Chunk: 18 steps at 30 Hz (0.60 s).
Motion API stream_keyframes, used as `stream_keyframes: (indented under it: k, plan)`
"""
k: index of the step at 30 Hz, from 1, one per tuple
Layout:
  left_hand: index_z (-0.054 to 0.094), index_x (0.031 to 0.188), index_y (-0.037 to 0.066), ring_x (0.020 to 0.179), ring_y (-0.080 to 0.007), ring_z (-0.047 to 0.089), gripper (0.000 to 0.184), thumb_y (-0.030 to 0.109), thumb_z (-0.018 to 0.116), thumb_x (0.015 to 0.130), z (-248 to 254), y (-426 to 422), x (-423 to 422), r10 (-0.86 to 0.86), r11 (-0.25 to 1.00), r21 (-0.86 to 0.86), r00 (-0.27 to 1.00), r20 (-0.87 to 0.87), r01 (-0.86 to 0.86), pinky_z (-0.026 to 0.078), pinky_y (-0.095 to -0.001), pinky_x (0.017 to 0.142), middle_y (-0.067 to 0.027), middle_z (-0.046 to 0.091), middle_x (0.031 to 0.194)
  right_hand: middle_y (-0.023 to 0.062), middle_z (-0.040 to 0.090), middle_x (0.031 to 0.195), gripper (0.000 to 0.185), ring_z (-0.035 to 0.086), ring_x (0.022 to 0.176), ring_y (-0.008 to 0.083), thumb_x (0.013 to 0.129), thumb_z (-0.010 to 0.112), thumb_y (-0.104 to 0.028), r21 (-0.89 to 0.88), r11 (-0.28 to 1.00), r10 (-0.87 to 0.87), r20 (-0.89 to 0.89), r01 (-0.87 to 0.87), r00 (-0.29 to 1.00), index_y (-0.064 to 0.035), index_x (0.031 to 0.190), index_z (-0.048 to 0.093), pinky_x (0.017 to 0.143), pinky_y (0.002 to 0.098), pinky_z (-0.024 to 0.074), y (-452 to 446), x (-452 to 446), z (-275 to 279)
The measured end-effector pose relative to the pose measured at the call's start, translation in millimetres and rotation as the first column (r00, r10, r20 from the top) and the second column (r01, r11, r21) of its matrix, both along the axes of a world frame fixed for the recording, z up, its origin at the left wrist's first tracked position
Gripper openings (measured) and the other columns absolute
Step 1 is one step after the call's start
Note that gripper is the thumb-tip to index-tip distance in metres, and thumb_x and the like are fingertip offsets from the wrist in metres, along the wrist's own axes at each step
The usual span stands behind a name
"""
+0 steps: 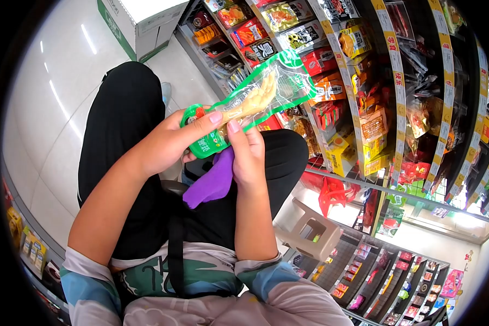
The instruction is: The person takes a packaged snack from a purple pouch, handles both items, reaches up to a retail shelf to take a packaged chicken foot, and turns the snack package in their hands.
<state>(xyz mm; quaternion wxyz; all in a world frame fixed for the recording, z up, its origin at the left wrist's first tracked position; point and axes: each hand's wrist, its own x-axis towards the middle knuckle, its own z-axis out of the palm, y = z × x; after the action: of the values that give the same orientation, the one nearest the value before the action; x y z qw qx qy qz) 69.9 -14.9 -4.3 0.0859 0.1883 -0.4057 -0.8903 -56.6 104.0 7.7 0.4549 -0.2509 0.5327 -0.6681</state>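
Note:
In both hands I hold a clear, green-edged packet [280, 81] with what looks like a pale chicken foot sealed inside. My left hand [171, 138] grips its green printed end, thumb lying across the front. Close beside it, my right hand [247, 155] pinches the packet's lower edge with the thumb on top. A purple cloth [214, 182] hangs from under my right hand, its upper part tucked against the palm. The fingers behind the packet are mostly hidden. The packet tilts up to the right, over my knees and in front of the shelves.
Shelves [358, 98] of packaged snacks with yellow price strips fill the right side. A beige plastic stool [312, 233] stands right of my legs. A white and green carton [141, 27] is on the tiled floor at the top. More shelving [375, 277] stands lower right.

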Motion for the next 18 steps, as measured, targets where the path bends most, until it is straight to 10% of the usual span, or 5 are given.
stream_keyframes:
  k: [18]
  plan:
    - [0.062, 0.111, 0.008, 0.061, -0.0012, 0.045, 0.040, 0.046, 0.056, 0.099, 4, 4, -7, -0.031, 0.999, 0.010, 0.999, -0.016, 0.032, 0.035, -0.0185, 0.051, 0.0061, 0.053, 0.076, 0.0100, 0.065, 0.108, 0.023, 0.062, 0.094, 0.0151, 0.101, 0.051, -0.013, -0.127, 0.992, -0.038, -0.124, 0.022, 0.992, 0.0015, 0.118, 0.056, 0.083, 0.0310, 0.0520, 1, -9, -1]
